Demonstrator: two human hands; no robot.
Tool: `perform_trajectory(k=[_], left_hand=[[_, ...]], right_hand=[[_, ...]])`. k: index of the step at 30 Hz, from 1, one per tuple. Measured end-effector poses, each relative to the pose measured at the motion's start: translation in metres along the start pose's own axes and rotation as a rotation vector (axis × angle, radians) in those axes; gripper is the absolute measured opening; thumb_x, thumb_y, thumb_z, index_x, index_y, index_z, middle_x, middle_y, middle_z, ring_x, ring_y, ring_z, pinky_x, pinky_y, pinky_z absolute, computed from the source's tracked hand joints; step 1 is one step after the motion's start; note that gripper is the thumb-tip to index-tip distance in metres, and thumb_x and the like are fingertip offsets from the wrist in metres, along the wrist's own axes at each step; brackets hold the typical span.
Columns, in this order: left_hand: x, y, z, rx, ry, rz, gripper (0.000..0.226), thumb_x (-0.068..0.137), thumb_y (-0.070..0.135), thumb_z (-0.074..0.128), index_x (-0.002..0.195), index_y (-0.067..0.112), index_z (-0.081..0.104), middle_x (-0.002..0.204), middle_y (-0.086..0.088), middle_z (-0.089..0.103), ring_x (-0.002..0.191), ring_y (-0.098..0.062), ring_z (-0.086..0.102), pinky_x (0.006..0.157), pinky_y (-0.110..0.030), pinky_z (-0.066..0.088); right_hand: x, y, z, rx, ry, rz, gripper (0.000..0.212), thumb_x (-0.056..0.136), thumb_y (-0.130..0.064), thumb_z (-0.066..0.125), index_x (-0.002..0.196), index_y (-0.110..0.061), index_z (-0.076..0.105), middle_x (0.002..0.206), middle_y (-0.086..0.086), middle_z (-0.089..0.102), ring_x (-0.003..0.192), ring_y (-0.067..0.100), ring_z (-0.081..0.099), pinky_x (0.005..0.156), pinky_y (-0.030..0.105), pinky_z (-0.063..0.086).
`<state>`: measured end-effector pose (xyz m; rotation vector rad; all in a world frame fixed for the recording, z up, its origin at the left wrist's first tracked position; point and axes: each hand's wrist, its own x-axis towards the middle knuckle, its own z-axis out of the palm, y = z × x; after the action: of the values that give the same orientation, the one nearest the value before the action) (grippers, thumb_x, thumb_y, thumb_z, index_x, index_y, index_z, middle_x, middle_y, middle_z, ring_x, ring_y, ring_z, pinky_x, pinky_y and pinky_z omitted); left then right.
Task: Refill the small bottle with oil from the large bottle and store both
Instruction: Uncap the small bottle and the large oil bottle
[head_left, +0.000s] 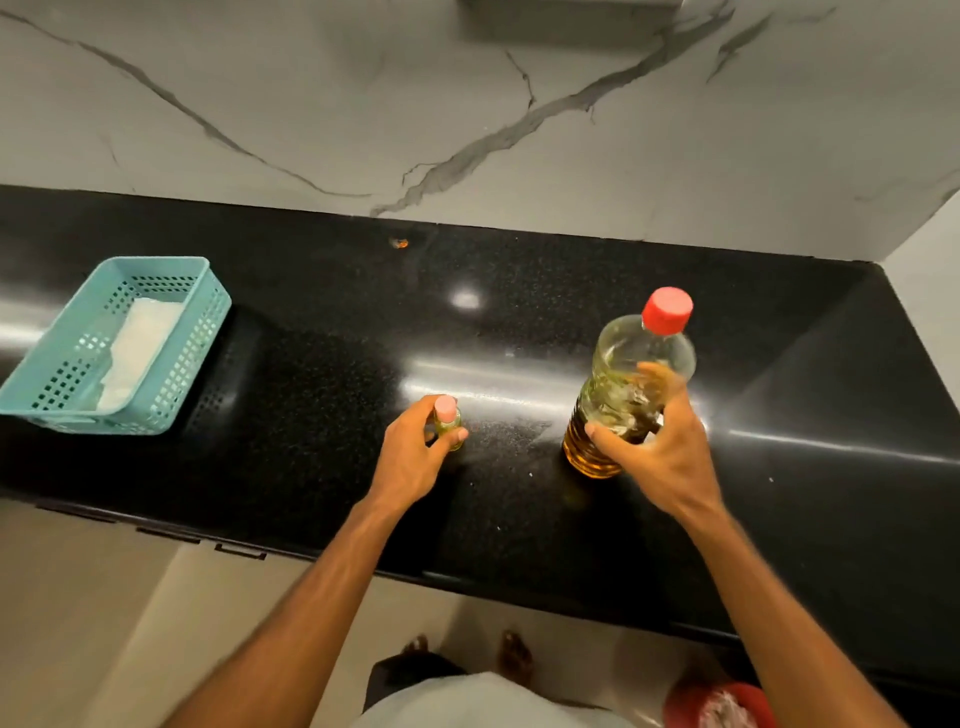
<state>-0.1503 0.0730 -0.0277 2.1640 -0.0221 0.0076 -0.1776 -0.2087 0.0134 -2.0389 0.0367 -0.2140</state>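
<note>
**Two bottles gripped on a black counter**

A black speckled counter (311, 364) runs under a marble wall; the left hand (410, 457) curls round the small bottle (450, 427), hiding most of it; right of it, the right hand (654, 447) wraps the large bottle (631, 384), covering its middle; far left, a teal basket (171, 374), its edge cut off, holds something white and indistinct.

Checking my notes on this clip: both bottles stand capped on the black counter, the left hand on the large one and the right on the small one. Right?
Hands are swapped. The head view shows the left hand gripping the small bottle and the right hand gripping the large bottle. Both are capped on the counter.
</note>
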Motion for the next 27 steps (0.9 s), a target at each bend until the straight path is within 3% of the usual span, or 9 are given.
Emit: perform_trajectory(k=[2, 7, 10, 15, 21, 27], left_hand=[[-0.004, -0.001, -0.003, -0.009, -0.029, 0.004, 0.030, 0.082, 0.014, 0.074, 0.110, 0.019, 0.063, 0.094, 0.013, 0.064, 0.090, -0.003, 0.062, 0.085, -0.019, 0.049], [-0.022, -0.008, 0.001, -0.077, -0.092, 0.017, 0.039, 0.082, 0.012, 0.074, 0.118, 0.021, 0.062, 0.106, 0.007, 0.064, 0.100, -0.008, 0.063, 0.092, -0.024, 0.051], [-0.026, -0.012, 0.002, -0.101, -0.116, 0.034, 0.040, 0.082, 0.012, 0.074, 0.119, 0.022, 0.062, 0.108, 0.010, 0.064, 0.102, -0.006, 0.063, 0.092, -0.024, 0.052], [-0.016, -0.017, -0.004, -0.101, -0.144, 0.066, 0.040, 0.082, 0.012, 0.074, 0.119, 0.022, 0.062, 0.108, 0.009, 0.064, 0.102, -0.007, 0.063, 0.093, -0.028, 0.053], [0.002, -0.018, -0.010, -0.091, -0.154, 0.098, 0.038, 0.081, 0.010, 0.074, 0.116, 0.020, 0.063, 0.105, 0.009, 0.063, 0.100, -0.008, 0.063, 0.092, -0.028, 0.052], [0.025, -0.020, -0.020, -0.032, -0.130, 0.106, 0.034, 0.082, 0.012, 0.074, 0.113, 0.019, 0.062, 0.100, 0.008, 0.063, 0.097, -0.012, 0.062, 0.091, -0.029, 0.051]], right_hand=[[-0.016, -0.003, -0.002, 0.013, -0.008, -0.002, 0.082, 0.063, -0.045, 0.083, 0.132, -0.038, 0.039, 0.119, -0.022, 0.059, 0.109, 0.002, 0.060, 0.092, 0.036, 0.053], [-0.045, -0.012, 0.007, -0.002, 0.039, -0.004, 0.079, 0.061, -0.049, 0.080, 0.130, -0.040, 0.042, 0.116, -0.039, 0.054, 0.107, -0.009, 0.057, 0.089, 0.009, 0.045], [-0.052, -0.016, 0.017, -0.007, 0.065, 0.014, 0.079, 0.063, -0.040, 0.085, 0.131, -0.026, 0.047, 0.122, -0.026, 0.055, 0.112, -0.003, 0.056, 0.095, 0.022, 0.048], [-0.049, -0.026, 0.034, -0.026, 0.094, 0.036, 0.082, 0.065, -0.040, 0.082, 0.135, -0.024, 0.043, 0.125, -0.009, 0.057, 0.114, 0.005, 0.057, 0.096, 0.032, 0.051], [-0.038, -0.033, 0.047, -0.029, 0.097, 0.059, 0.083, 0.065, -0.043, 0.081, 0.136, -0.026, 0.041, 0.124, -0.012, 0.057, 0.113, 0.003, 0.057, 0.096, 0.028, 0.051], [-0.030, -0.031, 0.050, -0.041, 0.102, 0.072, 0.082, 0.068, -0.034, 0.084, 0.137, -0.026, 0.040, 0.124, -0.008, 0.058, 0.114, 0.006, 0.058, 0.097, 0.034, 0.051]])
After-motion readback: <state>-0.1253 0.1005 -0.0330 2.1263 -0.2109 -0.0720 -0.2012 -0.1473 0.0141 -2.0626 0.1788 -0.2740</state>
